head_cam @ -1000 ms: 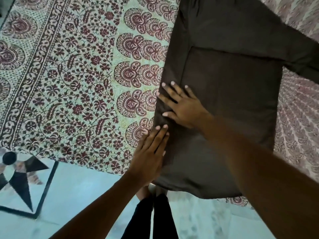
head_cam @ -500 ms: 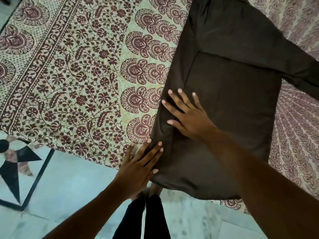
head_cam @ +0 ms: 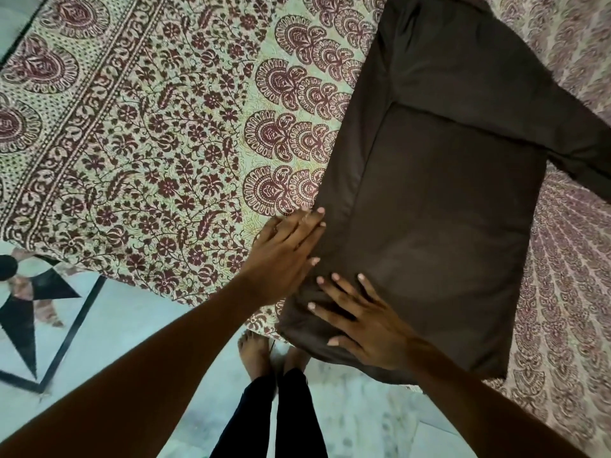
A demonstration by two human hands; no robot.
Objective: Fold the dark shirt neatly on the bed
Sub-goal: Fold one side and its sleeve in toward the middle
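The dark brown shirt [head_cam: 439, 200] lies flat on the bed, its left side folded inward along a straight crease, one sleeve stretching off to the upper right. My left hand [head_cam: 284, 256] rests flat with fingers together against the shirt's left folded edge. My right hand [head_cam: 360, 315] presses palm down, fingers spread, on the shirt's near left corner by the hem. Neither hand grips the cloth.
A patterned maroon and cream bedsheet [head_cam: 148, 153] covers the bed around the shirt. The bed's near edge runs just under the shirt's hem. Below it is pale tiled floor [head_cam: 132, 332] with a black star inlay, and my bare feet [head_cam: 261, 355] stand against the bed.
My right hand slid down the shirt toward the near hem corner. My left hand moved up along the left folded edge, so the two hands have swapped places.
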